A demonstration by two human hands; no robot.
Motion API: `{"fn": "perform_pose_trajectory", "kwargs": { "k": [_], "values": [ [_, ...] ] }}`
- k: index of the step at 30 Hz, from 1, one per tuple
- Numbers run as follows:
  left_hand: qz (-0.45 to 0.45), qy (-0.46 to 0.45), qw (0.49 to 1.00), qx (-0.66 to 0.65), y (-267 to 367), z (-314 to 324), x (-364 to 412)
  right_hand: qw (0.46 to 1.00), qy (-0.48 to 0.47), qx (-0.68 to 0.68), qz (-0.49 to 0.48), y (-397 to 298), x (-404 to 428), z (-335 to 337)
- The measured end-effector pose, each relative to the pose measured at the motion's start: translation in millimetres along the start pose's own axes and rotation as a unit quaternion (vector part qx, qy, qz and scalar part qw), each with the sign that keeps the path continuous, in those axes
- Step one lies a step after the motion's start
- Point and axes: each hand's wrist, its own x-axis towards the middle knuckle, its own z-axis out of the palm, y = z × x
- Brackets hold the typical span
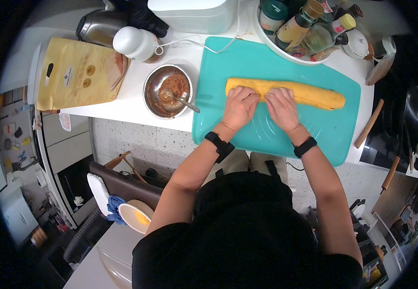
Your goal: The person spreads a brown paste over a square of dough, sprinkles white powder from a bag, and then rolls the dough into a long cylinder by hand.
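Observation:
A long yellow dough roll (314, 93) lies across a turquoise silicone mat (227, 57), with a seam line along its near side at the right. My left hand (241, 106) grips the roll's near edge close to its left end. Beside it, my right hand (282, 108) pinches the same edge nearer the middle, fingers bent and thumb tucked in. The two hands are a small gap apart, and their fingertips hide part of the dough. Left of the mat stands a steel bowl (150, 85) with a reddish-brown paste (176, 85); a metal spoon (185, 103) leans over its rim.
At the back right, a round white tray (263, 36) crowded with bottles and jars overlaps the mat. A white cable (214, 51) crosses the mat's back left corner. A yellow bag (82, 77) and a white-topped jar (136, 43) stand left. Wooden handles (369, 124) jut in at right.

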Motion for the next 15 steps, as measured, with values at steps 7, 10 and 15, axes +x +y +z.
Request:
{"fn": "perform_pose_trajectory", "kwargs": {
  "k": [7, 10, 15],
  "values": [
    [-0.025, 0.006, 1.0, -0.018, 24, -9, 11, 0.997, 0.063, 0.047, 0.019, 6, -11, -15],
    [-0.012, -0.017, 1.0, -0.012, 19, 2, 13, 0.997, 0.06, 0.037, 0.027, 10, -12, -15],
    [-0.006, -0.02, 1.0, -0.012, 11, 11, 13, 0.997, 0.03, 0.052, 0.044, 13, -8, -12]
  ]
}}
